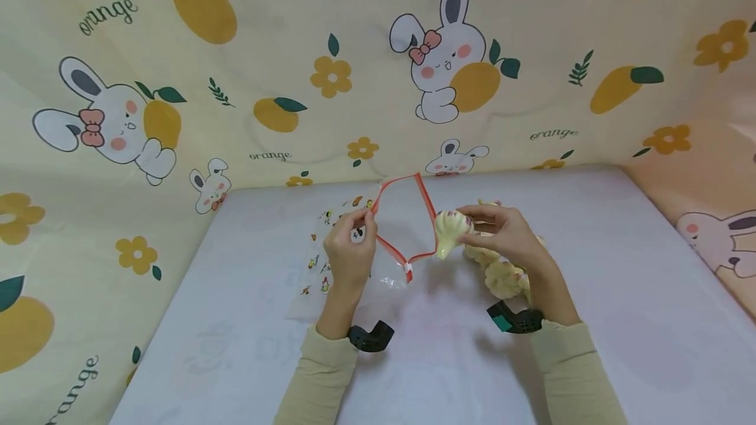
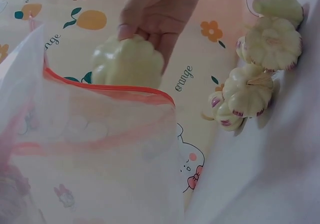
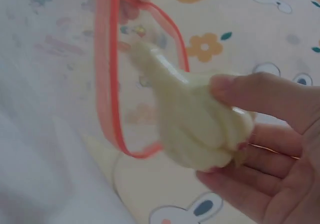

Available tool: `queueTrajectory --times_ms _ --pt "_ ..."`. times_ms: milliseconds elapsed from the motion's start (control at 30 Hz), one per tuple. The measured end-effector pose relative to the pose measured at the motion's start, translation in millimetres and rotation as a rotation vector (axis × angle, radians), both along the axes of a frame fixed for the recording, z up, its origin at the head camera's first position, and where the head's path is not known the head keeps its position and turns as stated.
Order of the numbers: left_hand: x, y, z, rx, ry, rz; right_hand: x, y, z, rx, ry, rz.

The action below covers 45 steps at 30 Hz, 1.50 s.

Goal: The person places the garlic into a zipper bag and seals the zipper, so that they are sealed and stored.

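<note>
My left hand pinches the rim of a clear zip bag with a red zip edge and small cartoon prints. The bag's mouth gapes wide, facing the right hand. In my right hand a garlic bulb is gripped between thumb and fingers, its stem end tilted toward the bag. The right wrist view has the bulb right at the red zip edge, its stem overlapping the opening. From the left wrist, the bulb shows just beyond the bag's rim, partly hidden by it.
More garlic bulbs lie clustered on the white tabletop, partly behind the right hand and forearm. A patterned cloth wall with rabbits and oranges rises along the table's back and sides. Each wrist carries a black camera mount.
</note>
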<state>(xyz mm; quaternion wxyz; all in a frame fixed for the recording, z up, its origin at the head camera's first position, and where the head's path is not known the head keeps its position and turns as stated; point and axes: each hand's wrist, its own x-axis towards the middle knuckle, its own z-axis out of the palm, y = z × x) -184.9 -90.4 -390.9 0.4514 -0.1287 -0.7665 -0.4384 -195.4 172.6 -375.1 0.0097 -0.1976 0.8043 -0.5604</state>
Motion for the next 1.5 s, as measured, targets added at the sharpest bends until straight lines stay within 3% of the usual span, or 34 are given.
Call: queueTrajectory --times_ms 233,467,700,1033,1500 --pt "0.0 2.5 0.6 -0.002 0.012 -0.012 2.2 -9 0.5 -0.071 0.048 -0.061" --pt "-0.1 2.6 0.7 -0.004 -0.003 -0.011 0.2 -18 -3.8 -0.128 0.081 -0.061" --pt "-0.5 3.9 -2.0 -0.007 0.03 -0.012 0.8 -30 -6.5 -0.063 0.018 -0.076" --pt "0.2 4.6 -5.0 -0.019 0.043 -0.001 1.6 -36 -7.9 0.015 0.01 -0.077" --pt "1.4 3.2 -2.4 -0.007 0.014 0.013 1.0 -42 -11.2 0.033 0.012 -0.044"
